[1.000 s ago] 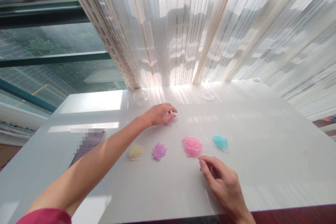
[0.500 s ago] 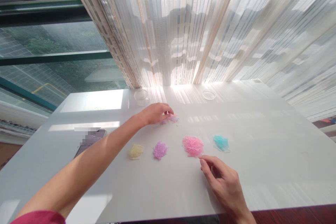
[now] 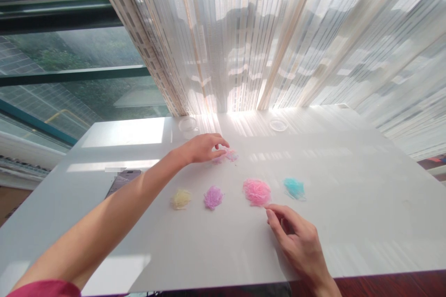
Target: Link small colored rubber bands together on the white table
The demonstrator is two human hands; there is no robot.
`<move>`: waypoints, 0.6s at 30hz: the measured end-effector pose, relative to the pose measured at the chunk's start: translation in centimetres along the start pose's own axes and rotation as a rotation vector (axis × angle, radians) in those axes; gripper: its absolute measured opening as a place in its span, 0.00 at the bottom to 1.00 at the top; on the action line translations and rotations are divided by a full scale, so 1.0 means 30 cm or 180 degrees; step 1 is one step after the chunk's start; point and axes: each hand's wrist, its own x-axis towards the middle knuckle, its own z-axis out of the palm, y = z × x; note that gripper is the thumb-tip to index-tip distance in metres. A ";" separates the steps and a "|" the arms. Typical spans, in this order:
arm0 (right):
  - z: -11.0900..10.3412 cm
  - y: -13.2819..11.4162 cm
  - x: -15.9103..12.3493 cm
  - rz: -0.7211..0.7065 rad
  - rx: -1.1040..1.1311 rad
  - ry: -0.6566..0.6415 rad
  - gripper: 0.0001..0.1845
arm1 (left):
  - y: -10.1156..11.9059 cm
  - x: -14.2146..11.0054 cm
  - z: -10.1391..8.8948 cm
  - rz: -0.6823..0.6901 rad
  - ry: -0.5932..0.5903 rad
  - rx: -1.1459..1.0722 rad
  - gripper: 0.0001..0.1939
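My left hand (image 3: 208,147) reaches over a small mixed pile of pastel strips (image 3: 230,154) at mid-table. Its thumb and forefinger are apart at the pile's edge, and I see nothing between them. Near the front, my right hand (image 3: 296,236) is curled, thumb and forefinger tips close together beside the lower edge of a pink pile of thin strips (image 3: 257,191). Whether a strip lies between those tips is too small to make out. A purple pile (image 3: 213,197) and a pale yellow pile (image 3: 181,199) lie to the left, a turquoise pile (image 3: 294,188) to the right.
Two clear round dishes or lids, one left (image 3: 188,124) and one right (image 3: 278,125), sit at the back of the white table (image 3: 348,204). A phone (image 3: 124,181) lies partly behind my left forearm. Sheer curtains (image 3: 240,46) hang along the far edge, with a window (image 3: 80,51) at left.
The fingers of my left hand have spread apart and lifted slightly off the mixed pile. My right hand stays by the pink pile.
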 end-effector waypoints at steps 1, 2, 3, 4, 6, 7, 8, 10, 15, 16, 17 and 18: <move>0.000 0.002 0.002 -0.0044 -0.0002 -0.0001 0.08 | -0.002 -0.006 -0.008 -0.0027 -0.0044 0.0034 0.16; 0.000 0.004 0.003 -0.0090 -0.0005 -0.0002 0.08 | -0.005 -0.012 -0.015 -0.0053 -0.0099 0.0072 0.17; -0.001 0.006 0.005 -0.0135 -0.0007 -0.0003 0.08 | -0.008 -0.019 -0.022 -0.0081 -0.0160 0.0114 0.18; -0.001 0.008 0.006 -0.0172 -0.0010 -0.0002 0.07 | -0.011 -0.026 -0.026 -0.0109 -0.0225 0.0160 0.19; -0.001 0.011 0.007 -0.0211 -0.0021 -0.0013 0.07 | -0.015 -0.041 -0.028 -0.0158 -0.0343 0.0250 0.23; -0.001 0.012 0.006 -0.0217 -0.0028 -0.0013 0.07 | -0.015 -0.047 -0.024 -0.0173 -0.0380 0.0287 0.24; -0.001 0.013 0.006 -0.0224 -0.0033 -0.0009 0.07 | -0.014 -0.051 -0.018 -0.0178 -0.0401 0.0315 0.24; -0.001 0.013 0.005 -0.0233 -0.0038 0.0005 0.07 | -0.010 -0.053 -0.001 -0.0168 -0.0398 0.0342 0.22; 0.003 0.014 0.005 -0.0186 -0.0028 0.0005 0.07 | -0.005 -0.030 0.041 -0.0087 -0.0175 0.0313 0.16; 0.003 0.014 0.006 -0.0172 -0.0025 0.0005 0.08 | -0.008 -0.025 0.046 -0.0065 -0.0126 0.0294 0.15; 0.003 0.013 0.006 -0.0163 -0.0023 0.0006 0.08 | -0.011 -0.020 0.050 -0.0046 -0.0082 0.0271 0.15; 0.003 0.013 0.006 -0.0159 -0.0026 0.0005 0.08 | -0.015 -0.017 0.052 -0.0035 -0.0041 0.0244 0.14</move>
